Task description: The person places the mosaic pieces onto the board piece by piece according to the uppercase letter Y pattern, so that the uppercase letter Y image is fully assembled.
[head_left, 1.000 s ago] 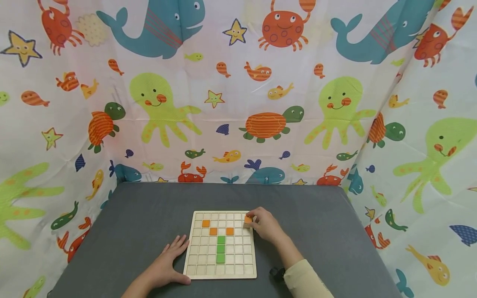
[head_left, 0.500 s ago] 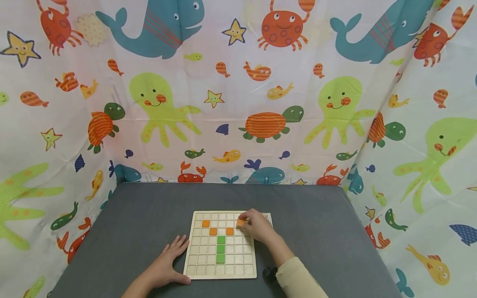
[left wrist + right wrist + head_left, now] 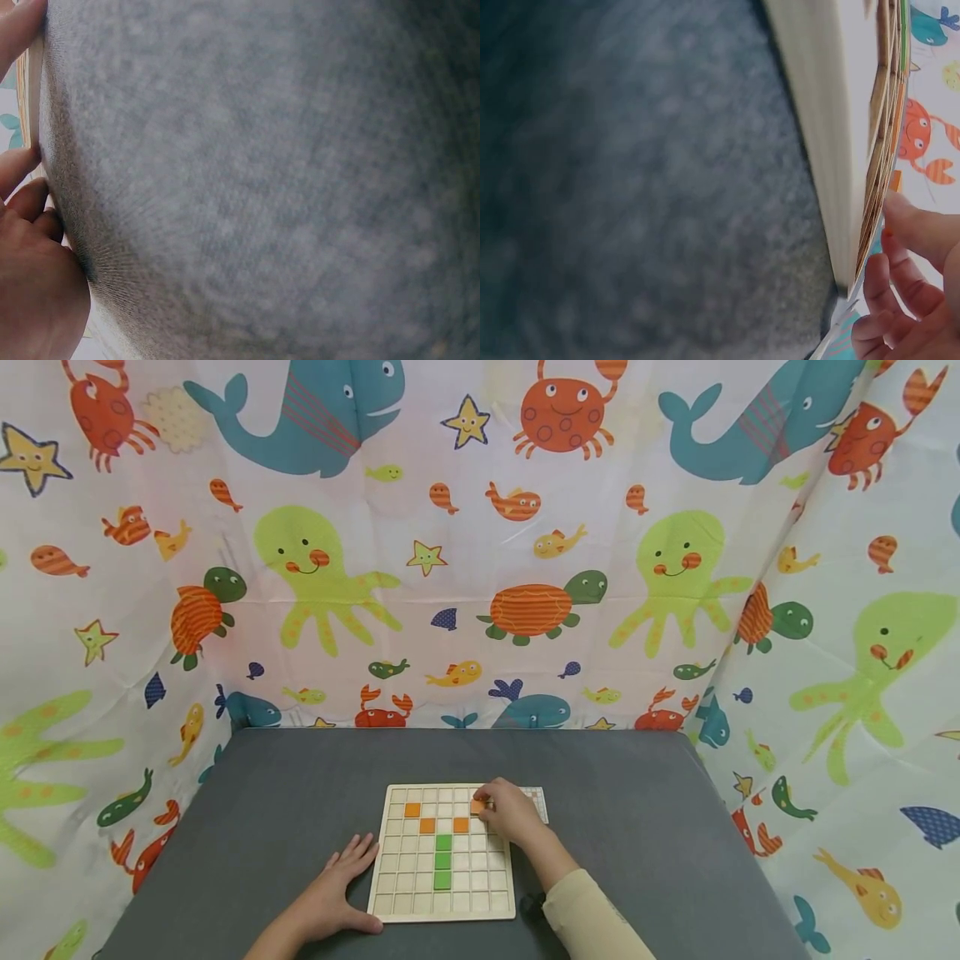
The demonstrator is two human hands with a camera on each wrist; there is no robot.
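A square wooden grid board lies on the grey table in the head view. My right hand pinches an orange tile between thumb and fingers, over the second row from the far edge. That tile shows at the fingertips in the right wrist view; whether it sits fully in its cell I cannot tell. Three other orange tiles and a column of three green tiles sit in cells. At the board's left side, my left hand touches the edge with spread fingers, thumb near the front corner.
A white card with a small grid pattern lies beyond the right hand, partly covered by it. Grey cloth covers the table. A curtain with printed sea animals hangs behind and at both sides. A dark object sits by the right sleeve.
My right hand has carried the orange tile left, from the far right corner of the board to a cell farther in. The card behind it is now uncovered. My left hand stays put.
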